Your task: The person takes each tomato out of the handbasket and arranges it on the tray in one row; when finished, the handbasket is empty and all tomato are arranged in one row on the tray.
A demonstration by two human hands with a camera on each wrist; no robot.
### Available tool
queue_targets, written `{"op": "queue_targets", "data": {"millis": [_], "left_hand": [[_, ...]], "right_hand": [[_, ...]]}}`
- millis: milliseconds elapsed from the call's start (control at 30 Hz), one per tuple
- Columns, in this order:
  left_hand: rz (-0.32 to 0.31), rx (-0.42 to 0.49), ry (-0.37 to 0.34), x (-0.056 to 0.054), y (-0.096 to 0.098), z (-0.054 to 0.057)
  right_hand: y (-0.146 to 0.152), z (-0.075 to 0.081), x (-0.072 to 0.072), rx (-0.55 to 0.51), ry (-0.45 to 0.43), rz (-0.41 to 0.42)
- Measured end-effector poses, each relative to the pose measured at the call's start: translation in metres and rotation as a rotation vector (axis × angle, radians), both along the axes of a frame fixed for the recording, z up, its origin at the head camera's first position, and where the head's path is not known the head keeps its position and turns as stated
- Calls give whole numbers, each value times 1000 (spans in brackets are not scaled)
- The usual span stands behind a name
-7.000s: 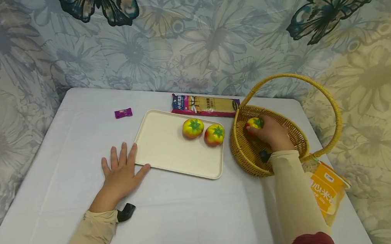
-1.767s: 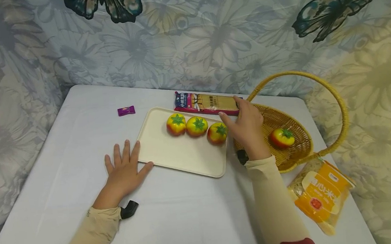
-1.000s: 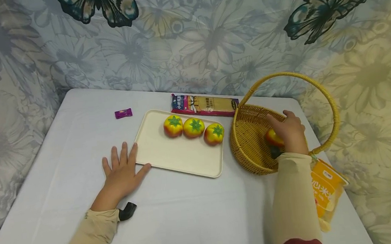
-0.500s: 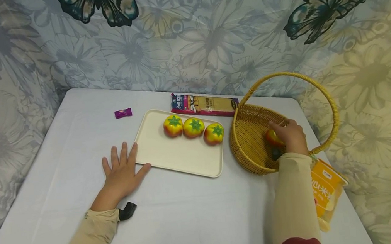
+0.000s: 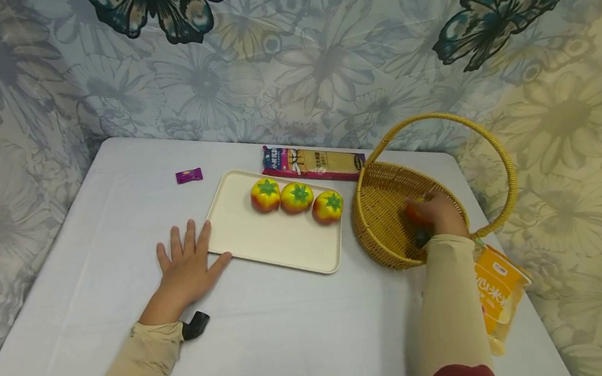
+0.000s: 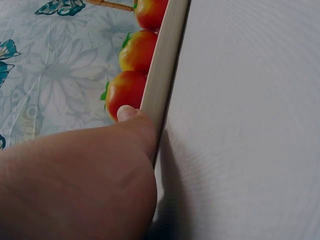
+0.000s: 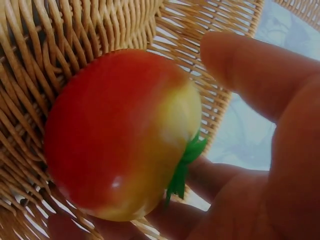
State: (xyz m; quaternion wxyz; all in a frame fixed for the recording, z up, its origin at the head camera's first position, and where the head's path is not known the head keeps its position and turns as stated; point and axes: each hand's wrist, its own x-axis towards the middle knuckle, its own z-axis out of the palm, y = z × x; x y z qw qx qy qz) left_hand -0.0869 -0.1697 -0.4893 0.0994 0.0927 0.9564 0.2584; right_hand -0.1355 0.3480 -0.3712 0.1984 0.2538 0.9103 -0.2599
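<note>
Inside the wicker basket (image 5: 375, 235), my right hand (image 5: 443, 214) has its fingers curled around a red-and-yellow tomato (image 7: 120, 135) with a green leafy top. In the right wrist view the thumb stands a little apart from the tomato, while the other fingers reach behind and below it. My left hand (image 5: 187, 275) lies spread on the table, its thumb and index finger at the near left edge of the cream tray (image 5: 263, 245). On that tray, a left tomato (image 5: 266, 195), a middle tomato (image 5: 296, 197) and a right tomato (image 5: 327, 207) sit in a row along the far side.
A pasta packet (image 5: 315, 163) lies behind the tray, beside the basket. The basket's tall handle (image 5: 505, 164) arches over its right side. An orange-and-clear bag (image 5: 498, 296) lies at the table's right, partly behind the right sleeve. A small purple wrapped candy (image 5: 189, 175) lies at the far left.
A third tomato has come from the basket onto the tray. My right hand has gone from the tray back into the basket and lowered onto the tomato there. The left hand stays put.
</note>
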Motion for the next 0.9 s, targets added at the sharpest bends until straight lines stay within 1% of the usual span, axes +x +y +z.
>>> {"op": "queue_targets", "data": {"millis": [133, 267, 400, 500, 633, 900], "left_hand": [[-3, -1, 3, -1, -1, -1], [-7, 2, 4, -1, -2, -4], [-9, 1, 7, 0, -3, -7], [-8, -3, 13, -1, -3, -8], [-6, -3, 19, -1, -4, -8], [-8, 3, 18, 0, -2, -7]], "right_hand": [[-3, -1, 1, 25, -1, 13], [-5, -3, 5, 20, 25, 12], [-3, -5, 5, 19, 25, 16], [-2, -5, 3, 24, 27, 46], [-2, -5, 2, 31, 44, 82], [-3, -4, 3, 35, 67, 81]]}}
